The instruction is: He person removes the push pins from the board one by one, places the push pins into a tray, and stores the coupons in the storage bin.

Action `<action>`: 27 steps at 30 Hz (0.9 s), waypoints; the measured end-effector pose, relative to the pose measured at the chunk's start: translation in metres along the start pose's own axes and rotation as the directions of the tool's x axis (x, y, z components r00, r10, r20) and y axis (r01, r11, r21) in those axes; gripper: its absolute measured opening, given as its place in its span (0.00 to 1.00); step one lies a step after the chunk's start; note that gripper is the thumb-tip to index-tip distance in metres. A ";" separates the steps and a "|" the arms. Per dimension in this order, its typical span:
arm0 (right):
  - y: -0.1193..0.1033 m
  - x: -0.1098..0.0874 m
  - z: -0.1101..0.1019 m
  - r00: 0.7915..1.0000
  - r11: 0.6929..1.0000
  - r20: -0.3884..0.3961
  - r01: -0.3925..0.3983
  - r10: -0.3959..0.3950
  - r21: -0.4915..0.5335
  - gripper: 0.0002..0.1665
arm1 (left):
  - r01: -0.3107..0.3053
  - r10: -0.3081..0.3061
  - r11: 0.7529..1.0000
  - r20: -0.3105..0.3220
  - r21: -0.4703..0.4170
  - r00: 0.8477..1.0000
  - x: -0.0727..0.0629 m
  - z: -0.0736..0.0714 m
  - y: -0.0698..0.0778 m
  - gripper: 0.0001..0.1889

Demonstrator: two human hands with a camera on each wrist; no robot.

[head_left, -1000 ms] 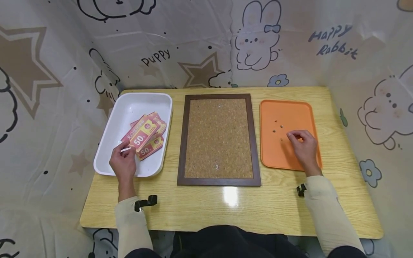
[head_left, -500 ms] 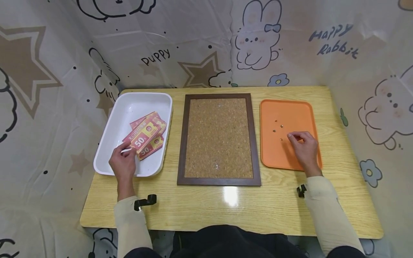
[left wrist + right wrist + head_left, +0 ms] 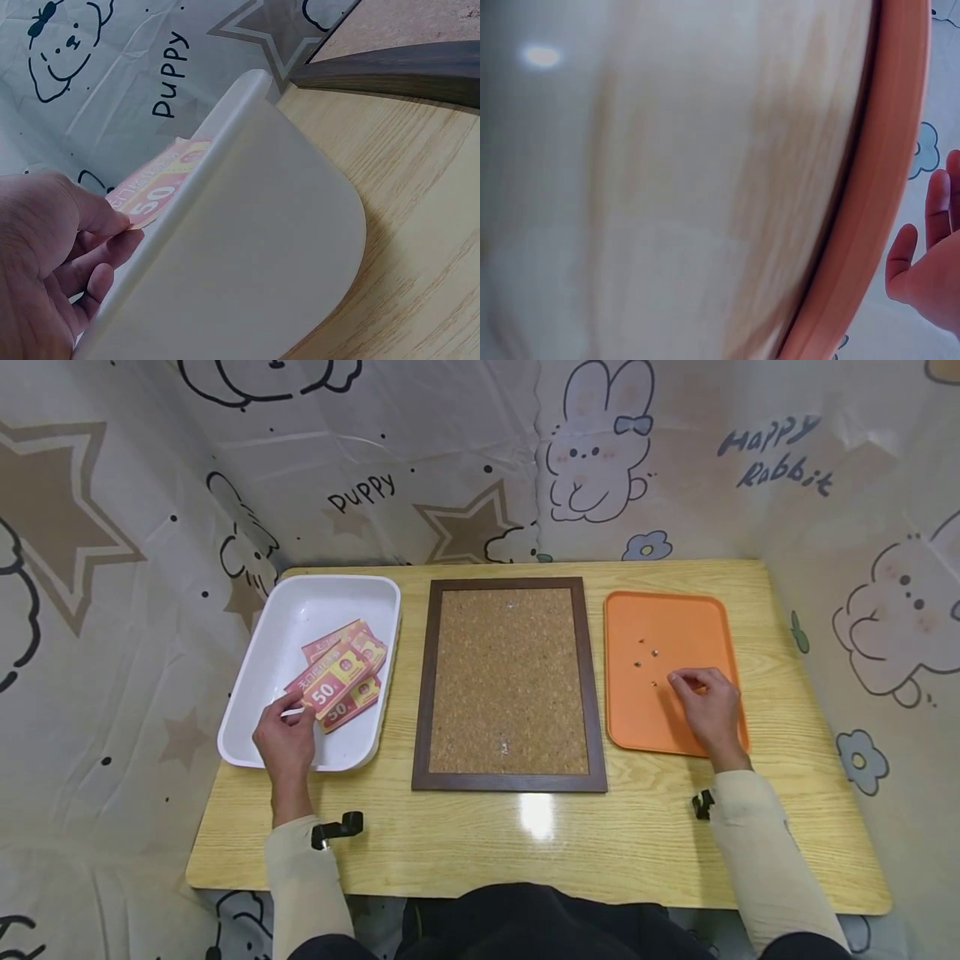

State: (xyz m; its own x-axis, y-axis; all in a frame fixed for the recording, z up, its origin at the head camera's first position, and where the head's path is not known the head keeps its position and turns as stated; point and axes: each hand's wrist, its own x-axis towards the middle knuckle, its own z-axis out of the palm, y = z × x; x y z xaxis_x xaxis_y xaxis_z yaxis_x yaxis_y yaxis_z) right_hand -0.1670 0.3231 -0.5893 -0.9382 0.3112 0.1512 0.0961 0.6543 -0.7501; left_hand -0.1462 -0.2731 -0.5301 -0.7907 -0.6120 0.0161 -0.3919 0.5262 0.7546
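My left hand (image 3: 285,739) pinches the near corner of a red-and-yellow 50 coupon (image 3: 330,681) between thumb and fingers, over the white tub. More coupons (image 3: 356,702) lie beneath it in an overlapping pile. In the left wrist view, the tub's wall (image 3: 247,225) hides part of the pinched coupon (image 3: 154,191). Above the right part of the orange tray (image 3: 637,718) hovers my right hand (image 3: 708,706), bent at the fingers. In the right wrist view, its thumb and fingers (image 3: 937,206) stand apart with nothing seen between them. Several tiny metallic pieces (image 3: 655,653) lie left of it.
A cork board (image 3: 510,685) in a dark brown frame lies between the white tub (image 3: 243,752) and the orange tray. All three rest on a light wooden table (image 3: 480,852). A printed curtain (image 3: 465,460) closes off the back and sides.
The pinched coupon has sunk slightly and swung a little to the right at its far end, the left hand nearly in place. The right hand has barely moved.
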 end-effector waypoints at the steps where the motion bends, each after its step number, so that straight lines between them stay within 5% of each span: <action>1: 0.000 0.000 0.000 1.000 1.000 0.012 -0.011 0.011 -0.014 0.20 | -0.003 0.003 1.000 -0.001 0.004 1.000 0.000 0.000 0.000 0.18; 10: 0.000 0.000 -0.004 0.990 0.991 0.129 -0.047 0.062 -0.123 0.24 | 0.013 -0.015 0.999 0.038 0.049 0.999 0.000 0.000 0.001 0.19; 27: 0.003 -0.001 -0.006 0.969 0.978 0.231 -0.043 0.090 -0.203 0.23 | -0.006 0.001 0.995 0.059 0.097 0.998 -0.001 0.002 -0.001 0.20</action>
State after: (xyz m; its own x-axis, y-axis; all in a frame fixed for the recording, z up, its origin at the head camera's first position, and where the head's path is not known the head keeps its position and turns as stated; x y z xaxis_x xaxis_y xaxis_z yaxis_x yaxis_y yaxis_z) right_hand -0.1637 0.3291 -0.5880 -0.9770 0.2016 -0.0697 0.2017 0.7666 -0.6096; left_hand -0.1460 -0.2711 -0.5322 -0.8172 -0.5760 -0.0221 -0.4306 0.5846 0.6876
